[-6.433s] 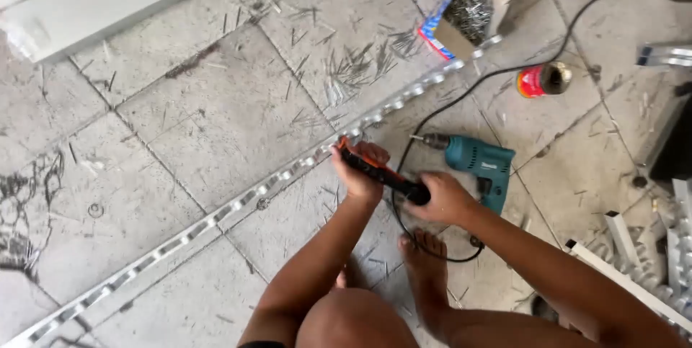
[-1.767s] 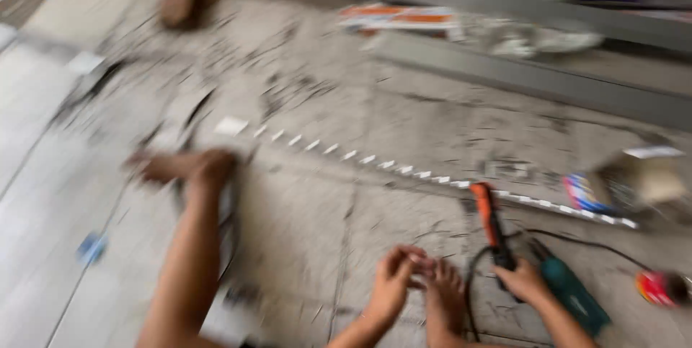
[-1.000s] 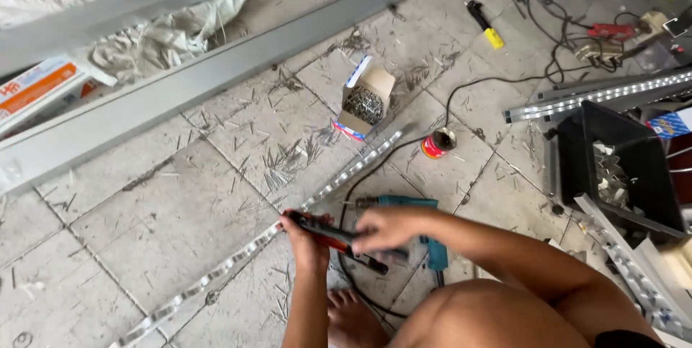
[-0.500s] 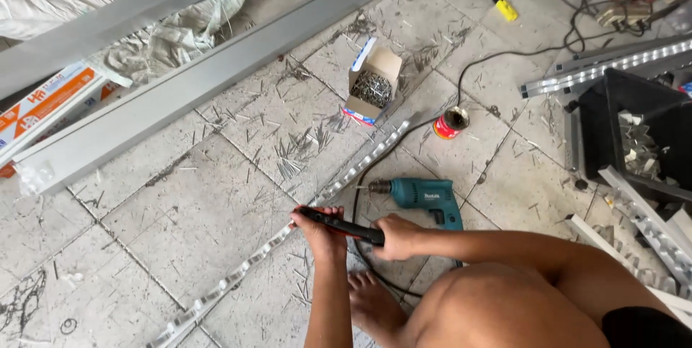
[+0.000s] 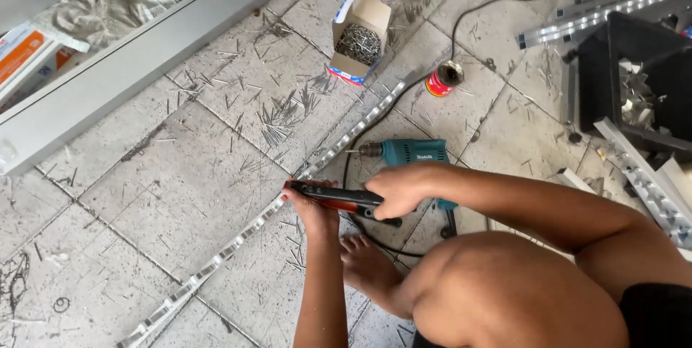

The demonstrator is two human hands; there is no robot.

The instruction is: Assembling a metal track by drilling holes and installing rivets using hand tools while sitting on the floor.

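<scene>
Floor: grey tiled floor (image 5: 180, 189), strewn with loose rivets, open room at left.
Channel: long grey metal channel (image 5: 144, 60) along the upper left edge.
Strip: perforated metal strip (image 5: 238, 236) running diagonally.
Bin: black bin (image 5: 634, 81), metal offcuts inside.
Box: open cardboard box (image 5: 358, 38) full of rivets.
Drill: teal drill (image 5: 411, 153) beside the strip.
Tool: red-black rivet tool (image 5: 335, 197) on the strip, left hand (image 5: 313, 207) and right hand (image 5: 400, 188) both closed around it.
</scene>
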